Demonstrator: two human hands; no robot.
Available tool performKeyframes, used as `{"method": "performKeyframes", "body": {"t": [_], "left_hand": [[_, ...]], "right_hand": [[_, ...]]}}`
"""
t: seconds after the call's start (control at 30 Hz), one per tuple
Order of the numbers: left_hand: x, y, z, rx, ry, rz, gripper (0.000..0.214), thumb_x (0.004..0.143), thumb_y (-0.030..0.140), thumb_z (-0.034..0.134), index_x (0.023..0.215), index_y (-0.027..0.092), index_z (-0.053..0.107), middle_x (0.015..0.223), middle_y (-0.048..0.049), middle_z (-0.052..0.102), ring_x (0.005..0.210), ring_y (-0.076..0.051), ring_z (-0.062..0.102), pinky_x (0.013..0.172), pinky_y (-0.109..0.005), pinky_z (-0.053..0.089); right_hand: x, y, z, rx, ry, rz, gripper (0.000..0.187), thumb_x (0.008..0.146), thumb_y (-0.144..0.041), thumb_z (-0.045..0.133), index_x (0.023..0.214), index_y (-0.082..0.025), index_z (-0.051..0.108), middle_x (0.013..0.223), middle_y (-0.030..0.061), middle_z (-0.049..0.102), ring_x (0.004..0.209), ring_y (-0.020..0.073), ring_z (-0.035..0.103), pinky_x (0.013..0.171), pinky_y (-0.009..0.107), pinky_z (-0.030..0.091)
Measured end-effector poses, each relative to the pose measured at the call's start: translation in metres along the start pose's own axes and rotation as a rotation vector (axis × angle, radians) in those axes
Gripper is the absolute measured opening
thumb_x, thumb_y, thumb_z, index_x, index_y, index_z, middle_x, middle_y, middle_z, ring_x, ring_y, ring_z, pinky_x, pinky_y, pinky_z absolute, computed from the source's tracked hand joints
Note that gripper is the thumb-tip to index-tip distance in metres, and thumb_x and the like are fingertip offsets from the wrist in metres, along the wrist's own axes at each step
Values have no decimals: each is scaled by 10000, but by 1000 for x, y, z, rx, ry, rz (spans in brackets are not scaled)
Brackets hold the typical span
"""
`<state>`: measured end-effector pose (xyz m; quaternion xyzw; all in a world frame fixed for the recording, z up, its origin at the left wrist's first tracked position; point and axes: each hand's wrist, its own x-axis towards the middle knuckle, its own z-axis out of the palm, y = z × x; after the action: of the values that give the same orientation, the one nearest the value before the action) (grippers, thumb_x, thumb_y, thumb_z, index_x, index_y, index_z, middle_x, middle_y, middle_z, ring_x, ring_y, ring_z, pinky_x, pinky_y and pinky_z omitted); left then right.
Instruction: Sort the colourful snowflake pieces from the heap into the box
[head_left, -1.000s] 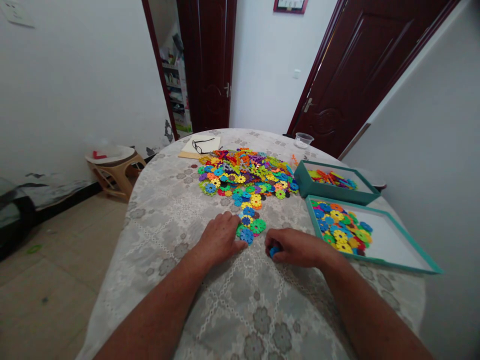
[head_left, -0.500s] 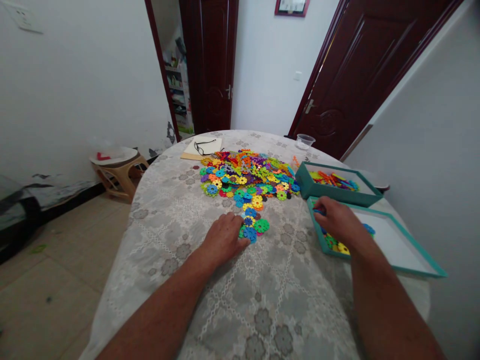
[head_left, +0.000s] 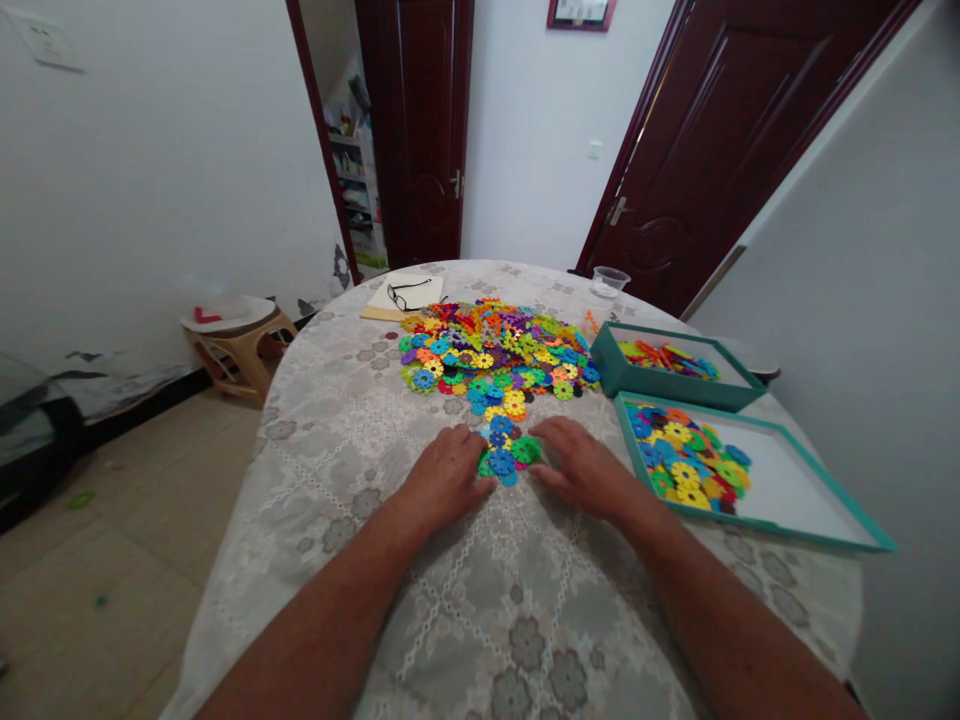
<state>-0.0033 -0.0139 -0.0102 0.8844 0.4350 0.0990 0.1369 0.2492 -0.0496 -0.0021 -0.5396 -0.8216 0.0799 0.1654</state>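
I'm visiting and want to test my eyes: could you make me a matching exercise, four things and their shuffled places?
1. Left hand
2. Glasses
3. Right hand
4. Clear cup

A. Beyond the deep box
B. Beside the disc cluster, right side
C. On the pale pad
D. Beside the disc cluster, left side

Pairs: 1-D, 2-C, 3-B, 4-A

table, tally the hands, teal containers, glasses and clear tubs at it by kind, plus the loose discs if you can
Hands: 2 (left hand, right hand)
Teal box: 1
Shallow teal tray: 1
Glasses: 1
Clear tub: 1
Total: 6, without the discs, which overlap too much to count
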Motion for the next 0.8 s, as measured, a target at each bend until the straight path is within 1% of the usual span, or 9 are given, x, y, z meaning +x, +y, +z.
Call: {"method": "performKeyframes", "body": {"t": [0.07, 0.2, 0.37, 0.47, 0.57, 0.63, 0.73, 0.77, 0.8], "left_hand": [[-1, -1, 1, 15, -8, 15, 313, 912, 382, 670, 1166, 200, 648, 1174, -118, 638, 1132, -297, 574, 986, -403, 473], [1, -3, 3, 35, -11, 16, 279, 939, 359, 647, 1169, 201, 655, 1184, -109, 642, 1138, -281, 577, 996, -392, 465], [2, -2, 2, 40, -29, -8, 279, 946, 352, 660, 1176, 194, 657, 1176, -111, 651, 1138, -279, 592, 976, -373, 471], [2, -1, 0, 34, -39, -14, 283, 947, 351, 667, 1182, 194, 656, 1182, -113, 651, 1132, -281, 596, 962, -372, 476], [2, 0, -1, 19, -47, -27, 280, 944, 349, 675, 1174, 192, 656, 1170, -113, 651, 1125, -286, 598, 956, -380, 478], [2, 0, -1, 8, -44, -38, 257, 940, 345, 677, 1149, 196, 652, 1163, -108, 653, 1123, -283, 599, 962, -381, 475], [2, 0, 1, 0, -29, -39, 217, 937, 334, 666, 1107, 202, 642, 1162, -104, 654, 1123, -279, 597, 965, -381, 471], [2, 0, 2, 1, -23, -39, 220, 934, 331, 663, 1108, 200, 638, 1164, -107, 654, 1121, -281, 597, 961, -383, 472], [3, 0, 3, 3, -16, -43, 232, 929, 330, 662, 1116, 196, 633, 1167, -111, 654, 1120, -284, 597, 958, -385, 473]], "right_hand": [[2, -9, 10, -12, -49, -20, 455, 965, -375, 660, 1376, -190, 600, 1282, 142, 630, 1218, 287, 553, 1092, 430, 426], [7, -7, 19, -88, -39, 5, 464, 1006, -416, 615, 1416, -198, 612, 1249, 142, 630, 1168, 281, 553, 1064, 426, 434], [14, -5, 24, -180, -61, 15, 385, 1041, -339, 550, 1391, -200, 630, 1190, 131, 643, 1133, 260, 560, 1026, 374, 445], [16, -7, 28, -241, -78, 51, 321, 1043, -269, 508, 1314, -181, 657, 1145, 135, 652, 1112, 255, 563, 977, 340, 453], [19, -6, 31, -251, -74, 66, 269, 1012, -192, 510, 1216, -169, 683, 1107, 130, 659, 1082, 244, 568, 945, 319, 444], [21, -4, 32, -219, -33, 75, 232, 1001, -181, 509, 1134, -163, 697, 1063, 121, 666, 1048, 237, 576, 923, 315, 436], [21, 2, 30, -120, 64, 128, 198, 994, -196, 499, 925, -164, 682, 938, 95, 670, 921, 216, 593, 843, 307, 427], [20, 4, 28, -66, 91, 151, 211, 995, -204, 490, 884, -170, 666, 898, 80, 669, 873, 206, 596, 805, 301, 422], [18, 5, 26, -4, 110, 170, 213, 999, -218, 485, 889, -174, 662, 877, 67, 675, 839, 198, 602, 773, 295, 417]]}}
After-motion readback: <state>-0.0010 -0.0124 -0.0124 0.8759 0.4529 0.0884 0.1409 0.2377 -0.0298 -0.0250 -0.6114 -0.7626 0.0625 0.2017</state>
